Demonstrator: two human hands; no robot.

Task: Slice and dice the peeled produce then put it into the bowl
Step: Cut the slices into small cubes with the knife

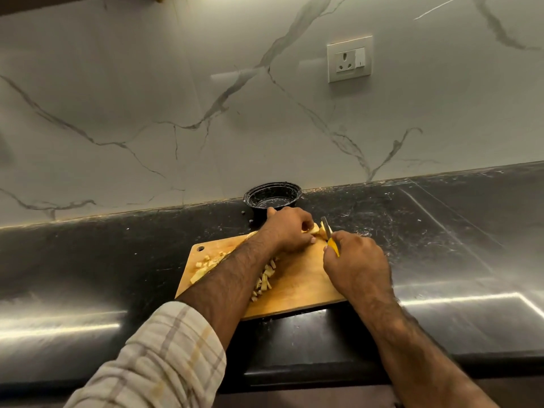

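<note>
A wooden cutting board (pixel 297 278) lies on the black counter. At its far right corner my left hand (pixel 290 229) holds a pale yellow peeled piece of produce (pixel 316 230) with curled fingers. My right hand (pixel 356 260) grips a yellow-handled knife (pixel 328 231), whose blade stands against the produce just right of my left fingers. Diced yellow pieces (pixel 265 279) lie in a heap mid-board, partly hidden under my left forearm, with more pieces (pixel 206 265) near the board's left edge. A black bowl (pixel 272 197) stands behind the board against the wall; its inside looks dark.
The glossy black counter (pixel 441 231) stretches left and right of the board. A marble-patterned wall rises directly behind the bowl, with a white power socket (pixel 349 58) high up. The counter's front edge runs just below the board.
</note>
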